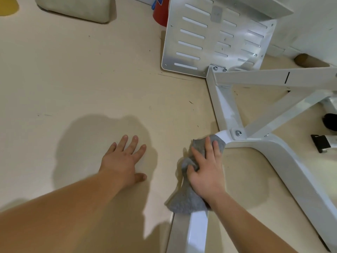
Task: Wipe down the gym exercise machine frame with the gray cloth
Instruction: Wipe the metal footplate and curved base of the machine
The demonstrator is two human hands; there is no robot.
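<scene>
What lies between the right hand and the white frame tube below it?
The gray cloth lies between the right hand and the white frame tube; the hand holds it against the tube. The head view shows this.

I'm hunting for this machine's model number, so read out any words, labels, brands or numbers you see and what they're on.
Nothing here is legible.
Gray patch on the slotted white panel: too blurred to read.
Red object behind it: blue marking, blurred and cut off.
Black stroke on the frame beam: a line, no character.
</scene>
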